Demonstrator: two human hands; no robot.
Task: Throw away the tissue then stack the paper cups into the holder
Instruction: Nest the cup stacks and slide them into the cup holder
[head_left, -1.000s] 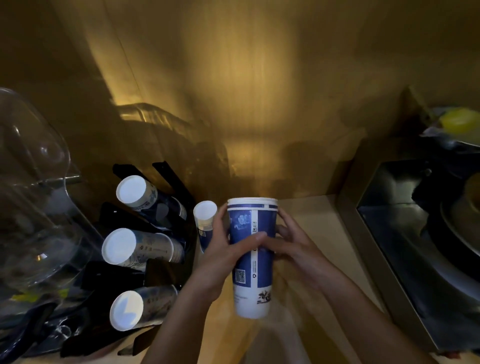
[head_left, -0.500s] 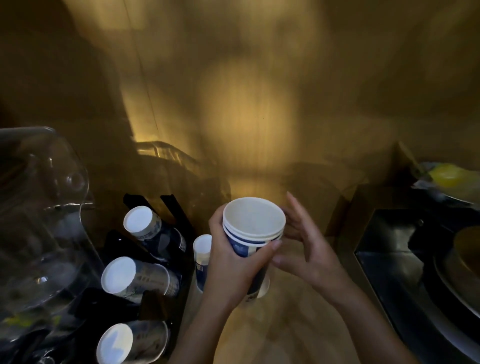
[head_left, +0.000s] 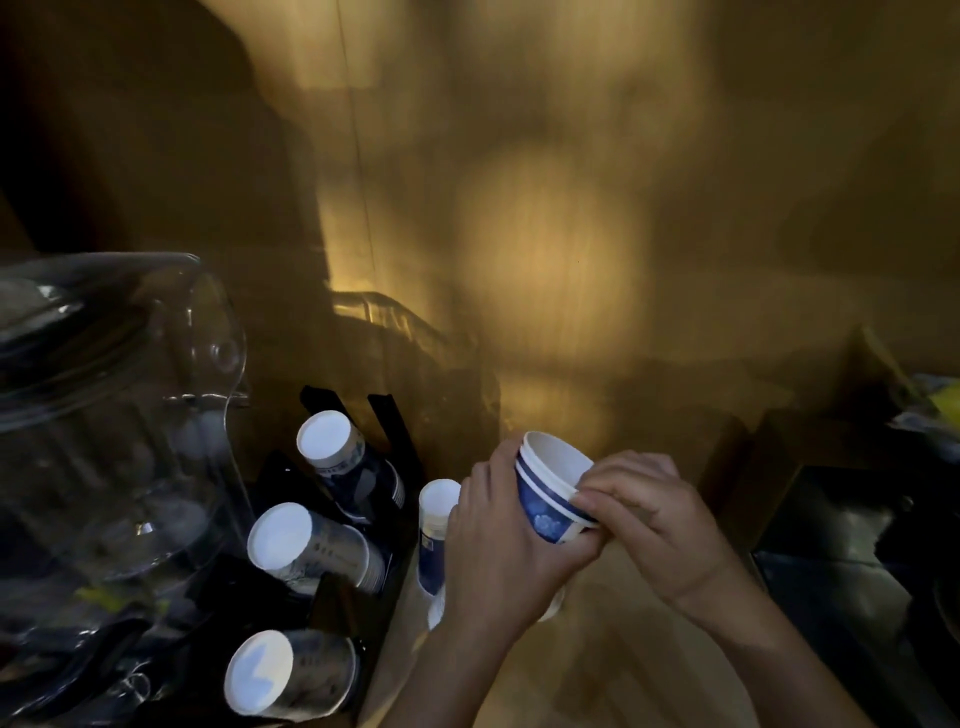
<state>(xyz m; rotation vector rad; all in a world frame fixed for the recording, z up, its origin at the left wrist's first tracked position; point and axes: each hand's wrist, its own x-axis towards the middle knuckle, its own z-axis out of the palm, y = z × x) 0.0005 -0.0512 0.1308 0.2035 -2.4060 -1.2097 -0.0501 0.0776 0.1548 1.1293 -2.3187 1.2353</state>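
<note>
My left hand (head_left: 501, 551) is wrapped around a stack of blue and white paper cups (head_left: 548, 499), held mouth up and tilted to the right. My right hand (head_left: 654, 519) pinches the stack's rim with thumb and fingertips. A smaller stack of cups (head_left: 435, 525) stands upside down on the counter just left of my left hand. The black cup holder (head_left: 332, 587) at lower left carries three slanted rows of cups, their white bottoms (head_left: 280, 535) facing me. No tissue is visible.
A large clear glass dispenser (head_left: 104, 415) fills the left side. A dark metal basin (head_left: 857, 561) lies at the right, with yellow and blue items (head_left: 940, 405) behind it. The wooden counter (head_left: 597, 675) runs under my arms, and a wooden wall (head_left: 545, 234) rises behind.
The cup stack went from upright and side-on to tilted with its mouth showing. My right hand came in from beside the stack and now pinches its rim. The view shifted downward.
</note>
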